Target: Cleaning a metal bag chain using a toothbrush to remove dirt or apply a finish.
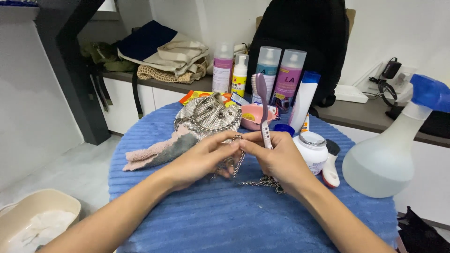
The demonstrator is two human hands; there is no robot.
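My left hand and my right hand meet over a blue ribbed cloth and pinch a silver metal chain between their fingertips. The chain hangs down and trails to a heap under my right hand. My right hand also holds a mauve toothbrush, its bristled head pointing up. Just behind the hands lies a small silver mesh purse, to which the chain leads.
A pink-grey rag lies left of the purse. Behind stand several bottles, a pink bowl, a white jar and a small brush. A big spray bottle stands right; a beige basin sits low left.
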